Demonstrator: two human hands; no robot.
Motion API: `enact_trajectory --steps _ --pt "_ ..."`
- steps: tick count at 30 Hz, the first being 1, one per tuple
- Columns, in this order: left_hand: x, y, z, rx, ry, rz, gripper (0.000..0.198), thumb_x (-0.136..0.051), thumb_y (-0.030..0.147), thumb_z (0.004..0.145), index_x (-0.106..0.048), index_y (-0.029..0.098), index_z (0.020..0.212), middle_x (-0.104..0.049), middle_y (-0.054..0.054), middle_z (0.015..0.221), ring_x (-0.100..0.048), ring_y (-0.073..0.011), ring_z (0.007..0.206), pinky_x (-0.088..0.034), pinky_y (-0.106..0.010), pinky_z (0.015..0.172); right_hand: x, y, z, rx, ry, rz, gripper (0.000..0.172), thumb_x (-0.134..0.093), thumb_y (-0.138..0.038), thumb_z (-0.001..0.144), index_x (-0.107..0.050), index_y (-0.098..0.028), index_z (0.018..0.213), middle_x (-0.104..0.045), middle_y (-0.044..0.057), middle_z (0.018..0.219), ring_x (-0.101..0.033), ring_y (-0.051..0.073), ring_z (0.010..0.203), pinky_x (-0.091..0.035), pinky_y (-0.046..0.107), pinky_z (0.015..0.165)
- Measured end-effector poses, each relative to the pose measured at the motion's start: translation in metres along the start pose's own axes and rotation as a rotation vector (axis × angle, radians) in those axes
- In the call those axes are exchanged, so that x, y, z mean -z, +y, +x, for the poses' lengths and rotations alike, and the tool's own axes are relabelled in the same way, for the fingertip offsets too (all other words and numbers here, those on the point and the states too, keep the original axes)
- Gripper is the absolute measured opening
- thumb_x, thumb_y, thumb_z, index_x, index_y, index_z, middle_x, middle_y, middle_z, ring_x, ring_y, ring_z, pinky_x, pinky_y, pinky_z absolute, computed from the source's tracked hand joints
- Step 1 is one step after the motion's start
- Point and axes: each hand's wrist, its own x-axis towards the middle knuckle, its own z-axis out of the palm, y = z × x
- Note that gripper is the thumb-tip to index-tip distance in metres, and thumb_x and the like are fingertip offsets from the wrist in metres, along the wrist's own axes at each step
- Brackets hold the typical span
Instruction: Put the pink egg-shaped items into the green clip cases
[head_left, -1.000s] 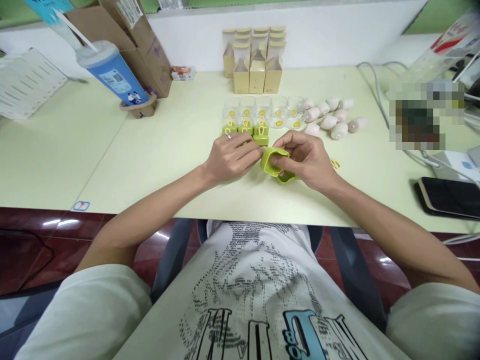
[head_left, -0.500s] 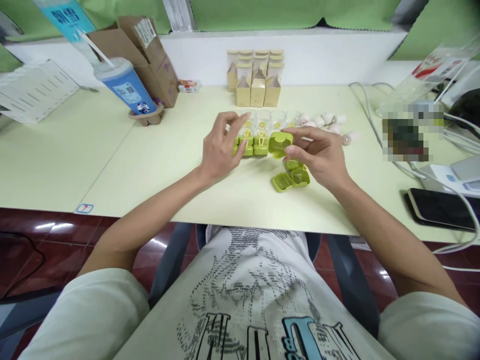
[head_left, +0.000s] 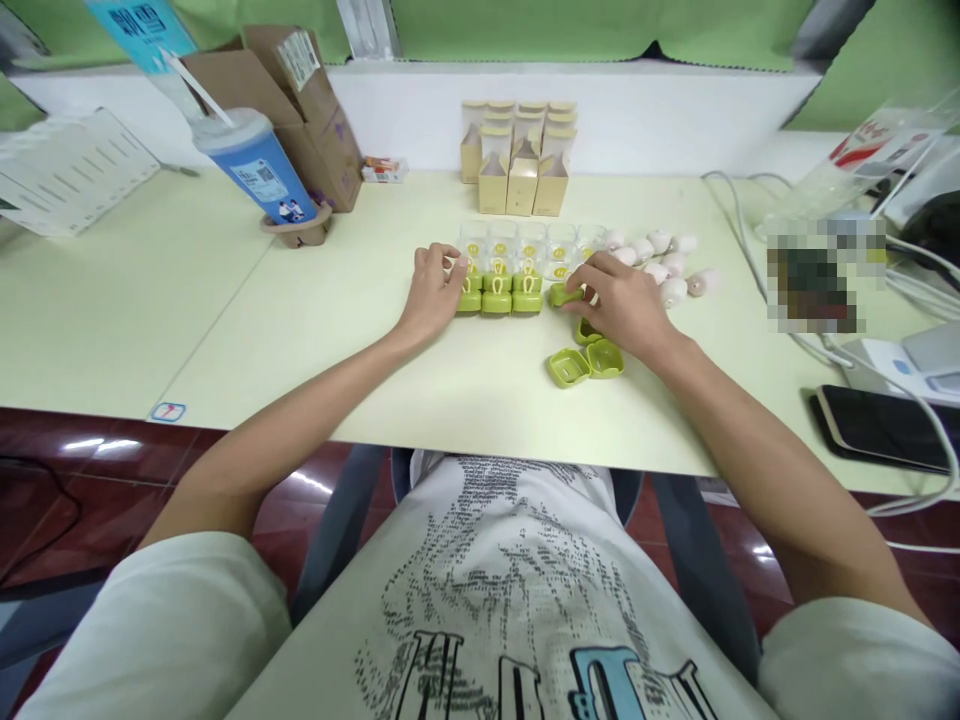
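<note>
Small green plastic cases (head_left: 496,300) with pale yellow loops stand in two short rows. My left hand (head_left: 435,290) rests at the left end of these rows, fingers bent and a little apart, with nothing gripped. Just right of the rows, my right hand (head_left: 626,305) pinches another green case (head_left: 562,295) at table level; its fingers cover part of that case. Below this hand lies an opened green case (head_left: 570,367), its two halves spread with the hollows up. One more green piece (head_left: 587,332) sits partly hidden beneath the right hand.
Clear cups with yellow prints (head_left: 531,236) line up behind the cases. Several pale pink rounded pieces (head_left: 673,264) lie to their right. Open cardboard boxes (head_left: 523,186) stand by the wall. A blue cup (head_left: 262,170) is at left; a phone (head_left: 885,428) and cables are at right.
My right hand has lowered the green case from in front of the rows to beside their right end. My left hand has drawn back from above the cases to their left side.
</note>
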Motion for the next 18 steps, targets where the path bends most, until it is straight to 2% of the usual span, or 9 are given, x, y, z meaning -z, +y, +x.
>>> enact_trajectory --steps 3,8,12,15,16,18 --pt "0.000 0.001 0.001 -0.016 -0.001 0.007 0.088 -0.035 0.107 0.101 -0.067 0.030 0.129 -0.065 -0.016 0.135 -0.067 -0.0310 0.127 -0.059 -0.061 0.126 0.001 0.001 -0.001 0.008 -0.010 0.016 0.010 -0.079 -0.032 0.105 -0.085 -0.026 0.110 -0.085 0.012 0.127 -0.074 0.028 0.086 -0.051 0.041 0.066" --pt "0.000 0.000 0.002 -0.040 -0.010 0.013 0.089 -0.037 0.108 0.098 -0.067 0.030 0.127 -0.066 -0.016 0.133 -0.068 -0.0314 0.123 -0.061 -0.062 0.123 0.002 -0.003 -0.001 0.020 -0.015 0.086 0.020 -0.070 -0.031 0.111 -0.088 -0.024 0.112 -0.085 0.014 0.130 -0.078 0.030 0.091 -0.063 0.046 0.079" --pt "0.006 0.003 0.005 -0.043 -0.053 -0.009 0.086 -0.040 0.107 0.102 -0.066 0.029 0.129 -0.066 -0.016 0.134 -0.070 -0.0297 0.122 -0.062 -0.059 0.122 0.004 -0.008 -0.001 0.004 -0.023 0.136 0.024 -0.067 -0.031 0.111 -0.089 -0.022 0.112 -0.088 0.017 0.133 -0.080 0.031 0.090 -0.067 0.051 0.083" --pt "0.021 0.006 0.009 -0.002 -0.174 -0.003 0.080 -0.065 0.099 0.102 -0.064 0.030 0.142 -0.064 -0.016 0.141 -0.071 -0.0284 0.122 -0.065 -0.056 0.121 0.004 -0.009 -0.001 0.003 -0.018 0.151 0.026 -0.064 -0.030 0.111 -0.089 -0.022 0.108 -0.089 0.017 0.134 -0.081 0.030 0.086 -0.068 0.051 0.082" --pt "0.027 0.006 0.010 0.013 -0.229 0.006 0.085 -0.079 0.094 0.096 -0.061 0.030 0.148 -0.062 -0.016 0.146 -0.071 -0.0289 0.123 -0.066 -0.057 0.120 0.004 -0.008 -0.001 0.006 -0.015 0.157 0.026 -0.064 -0.030 0.111 -0.088 -0.022 0.107 -0.090 0.016 0.133 -0.081 0.030 0.087 -0.069 0.050 0.082" --pt "0.038 0.008 0.011 0.036 -0.339 0.019 0.110 -0.105 0.080 0.077 -0.054 0.031 0.161 -0.060 -0.018 0.154 -0.071 -0.0323 0.129 -0.069 -0.058 0.117 0.004 -0.007 -0.001 0.011 -0.011 0.173 0.025 -0.064 -0.028 0.110 -0.088 -0.022 0.107 -0.090 0.015 0.130 -0.084 0.030 0.092 -0.069 0.049 0.085"
